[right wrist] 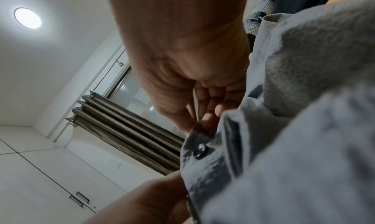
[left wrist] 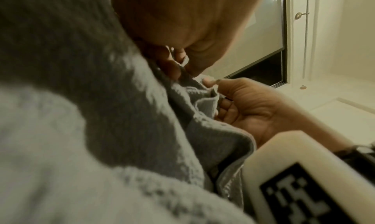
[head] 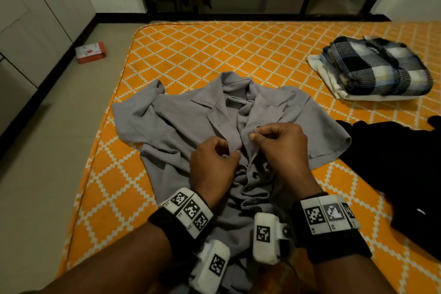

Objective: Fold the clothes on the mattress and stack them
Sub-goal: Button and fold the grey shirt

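Grey shirt [head: 181,126] spread face up, wrinkled, mid-mattress [head: 214,48] toward near edge. Left hand [head: 212,164] curled, pinching left placket edge. Right hand [head: 281,143] curled, pinching opposite placket edge between thumb and fingers; dark button [head: 254,175] just below, between the wrists. Folded plaid stack [head: 374,67] on white cloth near far right corner. Black garment [head: 401,174] heaped at right edge, touching shirt sleeve. Red-white box [head: 90,52] on floor, off left edge.

Both hands close together, L grip [head: 214,162] & R grip [head: 279,143] pinching, fingers curled.
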Demonstrator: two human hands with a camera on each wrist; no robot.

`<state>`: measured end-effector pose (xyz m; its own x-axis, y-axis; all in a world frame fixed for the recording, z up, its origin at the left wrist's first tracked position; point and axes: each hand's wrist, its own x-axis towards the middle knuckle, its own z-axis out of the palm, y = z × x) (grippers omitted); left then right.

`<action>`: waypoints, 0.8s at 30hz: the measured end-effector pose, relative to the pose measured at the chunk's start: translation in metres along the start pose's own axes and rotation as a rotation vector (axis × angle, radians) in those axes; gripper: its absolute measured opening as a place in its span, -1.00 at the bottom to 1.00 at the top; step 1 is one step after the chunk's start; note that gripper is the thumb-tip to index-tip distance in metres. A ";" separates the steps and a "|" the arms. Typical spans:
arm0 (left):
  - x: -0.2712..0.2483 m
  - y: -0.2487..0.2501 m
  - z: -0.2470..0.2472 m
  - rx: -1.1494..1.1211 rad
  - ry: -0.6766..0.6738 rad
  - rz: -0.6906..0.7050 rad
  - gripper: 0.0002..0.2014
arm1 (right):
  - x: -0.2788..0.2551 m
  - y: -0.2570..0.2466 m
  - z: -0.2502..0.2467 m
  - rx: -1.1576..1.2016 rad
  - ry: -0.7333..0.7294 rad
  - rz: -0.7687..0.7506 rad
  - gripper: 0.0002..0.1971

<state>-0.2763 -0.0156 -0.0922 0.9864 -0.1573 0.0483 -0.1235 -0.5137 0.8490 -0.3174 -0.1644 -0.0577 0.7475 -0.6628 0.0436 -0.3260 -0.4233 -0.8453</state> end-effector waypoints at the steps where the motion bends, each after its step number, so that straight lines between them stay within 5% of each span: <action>1: 0.000 0.003 -0.006 -0.027 0.007 0.027 -0.84 | 0.000 0.000 0.001 0.029 -0.014 0.002 -0.92; 5: -0.001 0.006 -0.036 -0.144 -0.027 0.149 -0.85 | -0.002 -0.007 0.004 0.221 -0.206 0.088 -0.88; 10: -0.013 0.006 -0.062 -0.283 -0.107 0.126 -0.75 | -0.011 -0.024 0.004 0.329 -0.421 0.076 -0.88; 15: -0.020 0.021 -0.061 -0.594 -0.293 -0.100 -0.77 | -0.016 -0.026 0.004 0.324 -0.391 0.057 -0.92; 24: -0.008 0.020 -0.061 -0.499 -0.264 -0.040 -0.91 | -0.014 -0.020 0.010 0.275 -0.331 -0.010 -0.86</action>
<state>-0.2800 0.0266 -0.0438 0.9205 -0.3847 -0.0681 0.0433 -0.0727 0.9964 -0.3159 -0.1405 -0.0469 0.9099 -0.4064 -0.0830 -0.1849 -0.2182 -0.9582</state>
